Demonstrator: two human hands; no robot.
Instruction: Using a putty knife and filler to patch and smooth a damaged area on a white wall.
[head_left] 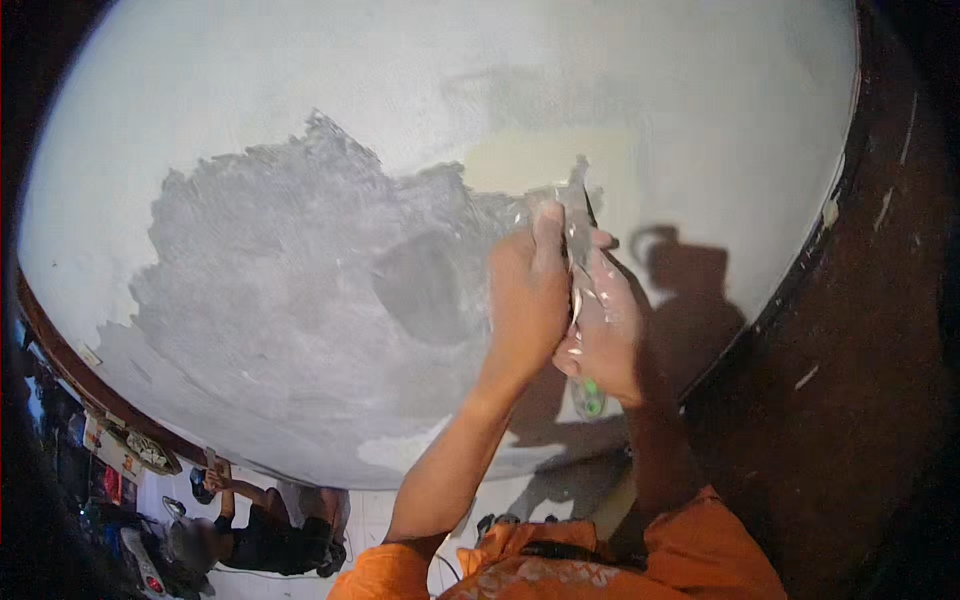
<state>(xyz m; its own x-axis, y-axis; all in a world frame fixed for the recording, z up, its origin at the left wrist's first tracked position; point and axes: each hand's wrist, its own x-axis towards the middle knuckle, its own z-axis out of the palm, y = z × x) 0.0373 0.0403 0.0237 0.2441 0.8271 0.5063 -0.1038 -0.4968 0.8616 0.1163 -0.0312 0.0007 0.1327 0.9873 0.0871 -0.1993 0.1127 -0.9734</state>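
Observation:
A putty knife (pixel 591 398) with a clear, green-marked handle end is held upright against a pale wall (pixel 400 70). My right hand (pixel 610 335) is closed round its handle, with whitish smears on the fingers. Pressed alongside, my left hand (pixel 528 300) is closed on the knife too, its thumb pointing up towards the blade (pixel 578 195). The blade is partly hidden by my fingers, and its edge meets the wall. Grey putty (pixel 270 240) spreads over the wall to the left in a ragged patch, with a darker spot beside my left hand. A yellowish bare area (pixel 540 155) lies above the blade.
A dark brown surface (pixel 860 400) borders the wall on the right. My shadow (pixel 690 270) falls on the wall beside my right hand. At the lower left, another person (pixel 265 535) in dark clothes is near a motorbike (pixel 145 565) and assorted items on a light tiled floor (pixel 385 510).

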